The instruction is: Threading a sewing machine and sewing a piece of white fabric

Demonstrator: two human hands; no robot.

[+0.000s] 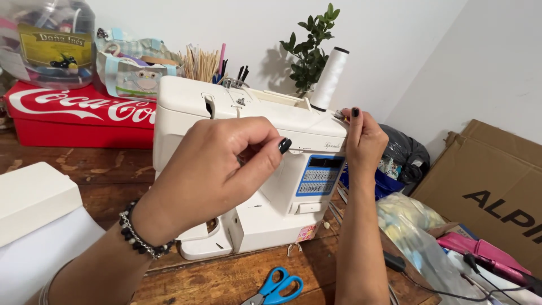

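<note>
A white sewing machine [265, 214] with a blue button panel stands on a wooden table [226, 279]. A tall white thread spool [329, 78] rises from its top right. My left hand [217, 169] is in front of the machine's upper body with the fingers pinched together; whether they hold thread I cannot tell. My right hand [364, 141] is at the machine's top right corner, just below the spool, pinching a small object between thumb and fingertips. Both hands have black nails, and the left wrist wears a dark bead bracelet.
Blue-handled scissors [276, 288] lie at the table's front. A red box [79, 116], a clear plastic jar [48, 42] and a pouch with sticks and pens [141, 73] stand behind. A plant [310, 48], a black bag [406, 152], a cardboard box [485, 192] and clutter sit to the right. A white object [34, 203] lies at left.
</note>
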